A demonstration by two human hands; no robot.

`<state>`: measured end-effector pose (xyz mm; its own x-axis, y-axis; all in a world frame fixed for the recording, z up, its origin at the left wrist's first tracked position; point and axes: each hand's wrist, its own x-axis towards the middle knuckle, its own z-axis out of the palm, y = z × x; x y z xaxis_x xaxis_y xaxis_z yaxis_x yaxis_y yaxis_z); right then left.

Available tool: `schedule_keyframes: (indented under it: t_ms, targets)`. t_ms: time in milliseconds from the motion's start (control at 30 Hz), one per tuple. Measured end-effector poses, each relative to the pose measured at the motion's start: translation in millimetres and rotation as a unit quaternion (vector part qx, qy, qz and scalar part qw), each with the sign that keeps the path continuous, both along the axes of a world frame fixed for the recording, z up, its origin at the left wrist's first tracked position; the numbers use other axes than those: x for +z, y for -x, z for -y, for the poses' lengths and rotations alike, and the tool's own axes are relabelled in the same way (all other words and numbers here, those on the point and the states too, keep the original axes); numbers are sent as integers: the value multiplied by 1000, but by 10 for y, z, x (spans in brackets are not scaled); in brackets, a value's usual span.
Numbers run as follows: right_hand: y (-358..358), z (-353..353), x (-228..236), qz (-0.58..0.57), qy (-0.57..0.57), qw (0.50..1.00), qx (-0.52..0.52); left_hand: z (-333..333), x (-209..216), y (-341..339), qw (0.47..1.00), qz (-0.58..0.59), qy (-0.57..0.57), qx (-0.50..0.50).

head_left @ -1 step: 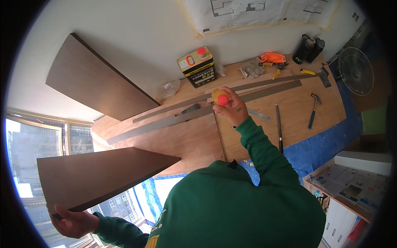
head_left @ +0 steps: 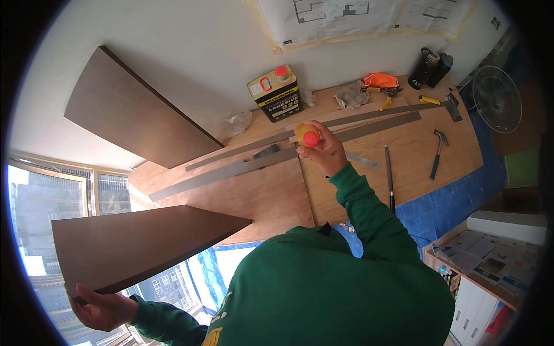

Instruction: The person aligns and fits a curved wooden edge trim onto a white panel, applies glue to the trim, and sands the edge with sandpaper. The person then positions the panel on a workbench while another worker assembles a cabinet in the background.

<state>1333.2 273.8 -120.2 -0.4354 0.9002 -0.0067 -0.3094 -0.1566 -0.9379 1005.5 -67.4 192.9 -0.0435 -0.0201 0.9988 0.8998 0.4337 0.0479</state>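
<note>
My left hand [head_left: 107, 311] is closed on the lower left corner of a dark brown board [head_left: 138, 245], thumb on its face and fingers behind the edge. The board is tilted, its far corner over the workbench. My right hand [head_left: 330, 151], raised above the bench, wraps round a small amber bottle [head_left: 299, 132] whose red end points up at me. Beneath that hand lie two long brown strips [head_left: 381, 124], and a dark flat piece [head_left: 266, 152] sits by the lower strip.
Another brown board [head_left: 133, 109] leans on the wall beside an adhesive can [head_left: 274, 95]. The wooden bench [head_left: 346, 196] carries a file [head_left: 389, 173], a claw hammer [head_left: 438, 153], a yellow cutter [head_left: 429, 100], an orange mask [head_left: 381, 80] and black flasks [head_left: 424, 68]. A fan [head_left: 497, 99] stands at right.
</note>
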Motion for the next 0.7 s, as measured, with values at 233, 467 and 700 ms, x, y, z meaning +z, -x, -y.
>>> schedule_keyframes:
  t_ms: [233,467,700]
  targets:
    - [-4,113,293,15,-77,997,17,-3,-24,-17,999,22,-28,-17]
    - [152,233,-331,148,38,977,151,106,89,106,996,-61,62,-12]
    - [377,728,-1341,274,55,928,247,153,439,261,965,1,240,-107]
